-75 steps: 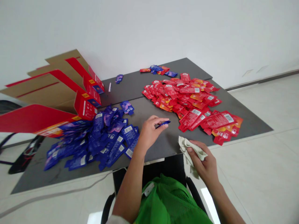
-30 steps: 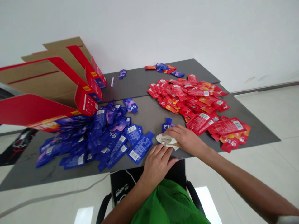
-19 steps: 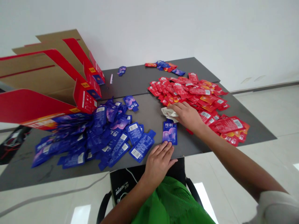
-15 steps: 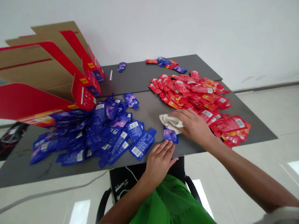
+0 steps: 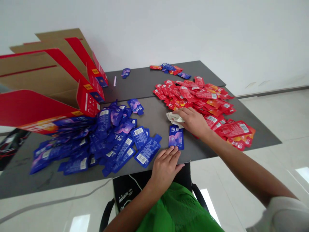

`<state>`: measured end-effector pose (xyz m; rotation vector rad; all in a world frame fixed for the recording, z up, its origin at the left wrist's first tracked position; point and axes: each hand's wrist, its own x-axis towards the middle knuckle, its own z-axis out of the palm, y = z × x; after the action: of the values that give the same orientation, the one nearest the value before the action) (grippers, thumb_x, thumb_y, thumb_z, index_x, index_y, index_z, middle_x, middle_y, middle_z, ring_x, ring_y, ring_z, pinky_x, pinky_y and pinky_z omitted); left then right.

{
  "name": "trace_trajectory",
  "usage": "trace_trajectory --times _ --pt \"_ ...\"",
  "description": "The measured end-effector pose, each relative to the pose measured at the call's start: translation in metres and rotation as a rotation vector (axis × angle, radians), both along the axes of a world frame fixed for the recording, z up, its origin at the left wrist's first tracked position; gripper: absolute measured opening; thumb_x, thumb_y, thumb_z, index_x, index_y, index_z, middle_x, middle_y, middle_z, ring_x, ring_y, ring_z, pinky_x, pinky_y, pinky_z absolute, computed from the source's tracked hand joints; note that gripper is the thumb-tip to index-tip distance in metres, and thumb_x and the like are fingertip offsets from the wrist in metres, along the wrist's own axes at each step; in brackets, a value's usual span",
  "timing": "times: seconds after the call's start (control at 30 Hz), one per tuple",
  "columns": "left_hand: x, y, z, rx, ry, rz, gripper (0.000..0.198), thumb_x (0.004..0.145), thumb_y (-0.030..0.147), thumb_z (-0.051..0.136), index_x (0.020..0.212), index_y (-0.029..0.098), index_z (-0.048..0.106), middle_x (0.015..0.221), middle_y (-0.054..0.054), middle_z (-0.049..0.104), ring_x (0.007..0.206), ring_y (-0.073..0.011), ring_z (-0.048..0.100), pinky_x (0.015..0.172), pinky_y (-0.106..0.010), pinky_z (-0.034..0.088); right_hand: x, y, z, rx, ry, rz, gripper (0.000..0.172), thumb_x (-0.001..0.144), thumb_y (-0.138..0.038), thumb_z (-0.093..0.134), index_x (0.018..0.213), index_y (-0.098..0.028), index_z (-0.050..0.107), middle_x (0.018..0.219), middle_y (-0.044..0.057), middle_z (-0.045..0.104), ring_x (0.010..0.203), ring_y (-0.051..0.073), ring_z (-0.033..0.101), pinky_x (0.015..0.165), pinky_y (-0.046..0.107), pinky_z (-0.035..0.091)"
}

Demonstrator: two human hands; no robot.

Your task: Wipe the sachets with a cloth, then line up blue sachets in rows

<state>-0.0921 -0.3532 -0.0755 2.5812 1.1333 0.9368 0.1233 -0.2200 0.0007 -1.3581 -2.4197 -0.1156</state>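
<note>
A blue sachet [image 5: 176, 138] with a purple print and Chinese lettering lies flat on the grey tabletop [image 5: 154, 112], just above the near edge. My left hand [image 5: 165, 169] rests with its fingers apart, fingertips on the sachet's lower end. My right hand [image 5: 193, 122] lies above that sachet, fingers over a crumpled cream cloth [image 5: 175, 119] pressed on the table. A large heap of blue sachets [image 5: 106, 138] spreads to the left, and a pile of red sachets [image 5: 193, 100] lies just past my right hand.
Flattened cardboard cartons with red panels [image 5: 48, 77] lean in from the left, over the blue heap. A small mixed group of sachets [image 5: 169, 68] lies at the far edge. A lone blue sachet [image 5: 126, 72] and a pale stick [image 5: 115, 81] lie near the cartons.
My right hand has slid the cloth off the blue sachet, up toward the red pile, leaving the sachet uncovered. My left hand stays at its lower end.
</note>
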Motion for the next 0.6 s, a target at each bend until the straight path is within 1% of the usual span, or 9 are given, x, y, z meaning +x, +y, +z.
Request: trace_trajectory --times 0.07,0.13,0.2,0.27,0.33,0.4,0.43,0.53,0.6 --pt "0.0 -0.001 0.001 -0.004 -0.003 0.004 0.039 0.098 0.033 0.078 0.131 0.014 0.068 0.138 -0.011 0.074 0.13 -0.0264 0.07 0.107 -0.044 0.058 -0.001 -0.021 0.008 0.022 0.08 0.024 0.039 0.103 -0.027 0.064 0.142 -0.021 0.063 0.135 0.013 0.071 0.116 0.031 0.066 0.101 0.045 0.054" --pt "0.001 -0.001 0.002 -0.01 0.002 0.004 0.041 0.096 0.033 0.079 0.131 0.014 0.068 0.137 -0.011 0.075 0.13 -0.027 0.07 0.108 -0.044 0.058 -0.002 -0.049 0.009 -0.023 0.111 0.112 0.039 0.104 -0.03 0.062 0.143 -0.022 0.062 0.137 0.012 0.071 0.118 0.031 0.066 0.101 0.044 0.054" --pt "0.001 -0.001 0.004 -0.026 0.013 0.014 0.039 0.095 0.033 0.081 0.126 0.014 0.07 0.128 -0.012 0.079 0.123 -0.0281 0.073 0.107 -0.045 0.058 -0.004 -0.073 0.002 -0.095 0.084 0.212 0.039 0.105 -0.03 0.062 0.143 -0.022 0.063 0.137 0.011 0.072 0.117 0.029 0.067 0.1 0.043 0.056" --pt "0.001 -0.001 0.006 -0.041 0.021 0.021 0.036 0.094 0.033 0.082 0.122 0.013 0.071 0.12 -0.011 0.081 0.117 -0.0287 0.076 0.106 -0.045 0.059 -0.006 -0.081 -0.011 -0.137 0.063 0.258 0.037 0.104 -0.029 0.064 0.14 -0.021 0.065 0.133 0.011 0.073 0.116 0.028 0.068 0.098 0.041 0.057" --pt "0.001 -0.001 0.005 -0.03 0.014 0.014 0.037 0.095 0.032 0.081 0.124 0.013 0.071 0.125 -0.011 0.08 0.12 -0.0287 0.074 0.106 -0.045 0.058 -0.006 -0.072 -0.023 -0.133 0.061 0.224 0.037 0.102 -0.031 0.068 0.138 -0.02 0.066 0.131 0.011 0.074 0.115 0.028 0.068 0.097 0.04 0.058" --pt "0.002 -0.002 0.003 -0.007 0.007 0.006 0.04 0.096 0.032 0.08 0.129 0.013 0.069 0.136 -0.012 0.076 0.128 -0.0283 0.071 0.107 -0.045 0.058 -0.005 -0.049 -0.031 -0.109 0.056 0.143 0.039 0.1 -0.031 0.071 0.138 -0.02 0.067 0.131 0.012 0.074 0.115 0.029 0.069 0.097 0.041 0.058" --pt "0.002 -0.002 0.002 -0.001 0.009 0.009 0.041 0.096 0.032 0.08 0.13 0.012 0.068 0.138 -0.012 0.074 0.13 -0.0281 0.07 0.107 -0.044 0.058 -0.005 -0.035 -0.032 -0.097 0.046 0.096 0.039 0.1 -0.03 0.072 0.137 -0.02 0.067 0.131 0.012 0.074 0.114 0.029 0.069 0.096 0.041 0.058" --pt "0.003 -0.003 0.002 -0.012 0.028 0.026 0.042 0.094 0.032 0.082 0.128 0.012 0.07 0.137 -0.012 0.075 0.129 -0.0281 0.071 0.107 -0.044 0.058 -0.002 -0.003 -0.025 -0.05 0.004 -0.016 0.035 0.099 -0.026 0.072 0.133 -0.02 0.07 0.129 0.012 0.075 0.113 0.029 0.069 0.095 0.04 0.057" --pt "0.004 -0.001 0.008 -0.026 0.033 0.029 0.039 0.094 0.035 0.082 0.124 0.013 0.071 0.134 -0.012 0.076 0.127 -0.0284 0.072 0.106 -0.045 0.057 0.0 0.001 -0.016 0.02 0.03 -0.066 0.036 0.1 -0.027 0.07 0.135 -0.02 0.069 0.129 0.012 0.075 0.113 0.03 0.069 0.095 0.041 0.056"
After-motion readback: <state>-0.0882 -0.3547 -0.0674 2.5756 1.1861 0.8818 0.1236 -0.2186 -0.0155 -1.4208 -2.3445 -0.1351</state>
